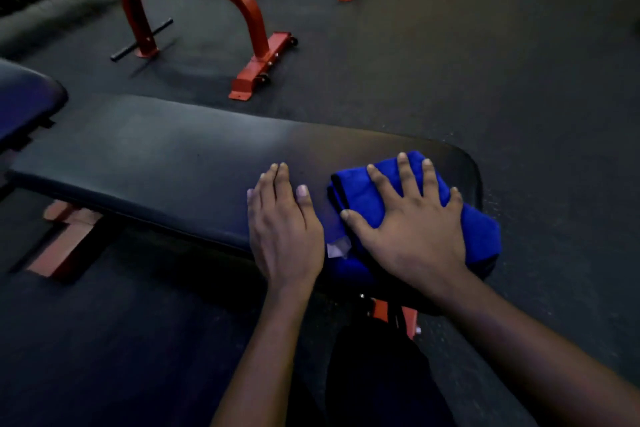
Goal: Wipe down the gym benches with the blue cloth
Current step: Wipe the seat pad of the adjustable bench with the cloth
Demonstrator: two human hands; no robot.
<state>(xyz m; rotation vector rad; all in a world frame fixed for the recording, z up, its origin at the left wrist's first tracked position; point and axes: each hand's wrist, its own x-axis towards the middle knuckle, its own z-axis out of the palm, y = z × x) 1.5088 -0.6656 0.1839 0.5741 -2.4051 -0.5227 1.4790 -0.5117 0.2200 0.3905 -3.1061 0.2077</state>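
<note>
Bench pad (156, 149) amid dark gym floor (485, 62)

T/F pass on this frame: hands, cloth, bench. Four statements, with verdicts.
1. The right hand presses flat on the blue cloth. True.
2. The left hand grips the cloth. False: it rests flat on the bench pad, beside the cloth.
3. The cloth lies near the pad's right end. True.
4. The cloth is spread out in a single layer. False: it is folded into a thick wad.
</note>
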